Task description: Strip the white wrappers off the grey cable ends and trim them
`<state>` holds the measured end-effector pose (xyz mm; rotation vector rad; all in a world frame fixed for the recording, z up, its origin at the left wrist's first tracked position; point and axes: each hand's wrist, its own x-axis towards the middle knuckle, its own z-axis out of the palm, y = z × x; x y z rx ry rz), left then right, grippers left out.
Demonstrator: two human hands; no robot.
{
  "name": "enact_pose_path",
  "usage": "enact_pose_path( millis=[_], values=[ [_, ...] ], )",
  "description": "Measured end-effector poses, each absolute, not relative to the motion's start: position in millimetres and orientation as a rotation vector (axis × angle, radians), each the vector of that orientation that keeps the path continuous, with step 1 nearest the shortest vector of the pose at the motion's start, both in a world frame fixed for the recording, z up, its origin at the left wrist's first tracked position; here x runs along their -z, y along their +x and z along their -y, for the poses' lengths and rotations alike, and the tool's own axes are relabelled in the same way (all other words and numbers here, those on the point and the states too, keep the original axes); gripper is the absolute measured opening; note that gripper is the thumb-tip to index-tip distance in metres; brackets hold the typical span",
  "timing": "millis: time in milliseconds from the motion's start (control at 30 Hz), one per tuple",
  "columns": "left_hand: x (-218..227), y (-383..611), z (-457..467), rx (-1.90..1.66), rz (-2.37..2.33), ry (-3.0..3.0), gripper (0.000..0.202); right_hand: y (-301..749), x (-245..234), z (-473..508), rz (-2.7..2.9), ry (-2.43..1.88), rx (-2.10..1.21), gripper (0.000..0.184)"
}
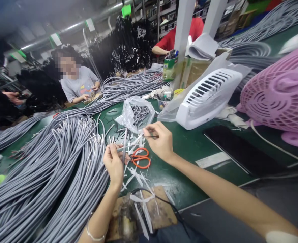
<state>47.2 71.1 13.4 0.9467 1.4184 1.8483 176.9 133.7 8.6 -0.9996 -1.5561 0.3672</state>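
My left hand (114, 165) is closed around a grey cable (125, 145), whose pale end points up. Held up to the right of it, my right hand (160, 140) pinches a short, thin black tube (153, 136) between thumb and fingers. The tube and the cable end are apart. Between and below my hands lie scissors (142, 162) with orange handles, among white strips (136, 175). Just beyond, an open clear plastic bag (126, 111) holds many short dark tubes (140, 114), with more loose ones scattered beside it.
A large heap of grey cables (50, 162) covers the left side. To the right are a white fan (209, 98), a pink fan (277, 91) and a black phone-like slab (242, 148). A wooden block (161, 212) sits at the front edge. Across the table a person (79, 82) handles small parts.
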Motion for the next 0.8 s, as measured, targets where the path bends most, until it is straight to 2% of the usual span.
enact_pose_path(
  millis=[100, 200, 333, 533, 667, 800],
  values=[
    [-10.4, 50.5, -70.2, -1.802, -1.417, 0.989, 0.037, 172.6, -7.9, -116.8, 1.61, -0.801, -0.421, 0.011],
    [-11.8, 52.2, -70.0, -1.727, -1.325, 0.95, 0.039, 166.8, -7.8, -109.7, 1.771, -0.715, -0.731, 0.015],
    [-24.9, 46.4, -70.7, -1.626, -1.129, 0.763, 0.045, 167.4, -6.5, -115.0, 1.672, -0.693, -1.092, 0.013],
    [-38.2, 40.0, -69.6, -1.633, -1.069, 0.705, 0.044, 177.1, -5.9, -122.0, 1.906, -0.751, -0.82, 0.013],
    [-28.9, 42.9, -68.7, -1.636, -1.227, 0.884, 0.037, 186.3, -7.7, -131.1, 1.784, -0.891, -0.635, 0.014],
    [-22.5, 40.7, -65.0, -1.635, -1.394, 1.063, 0.027, 195.1, -15.7, -132.2, 1.573, -0.77, -0.902, 0.019]
  ],
)
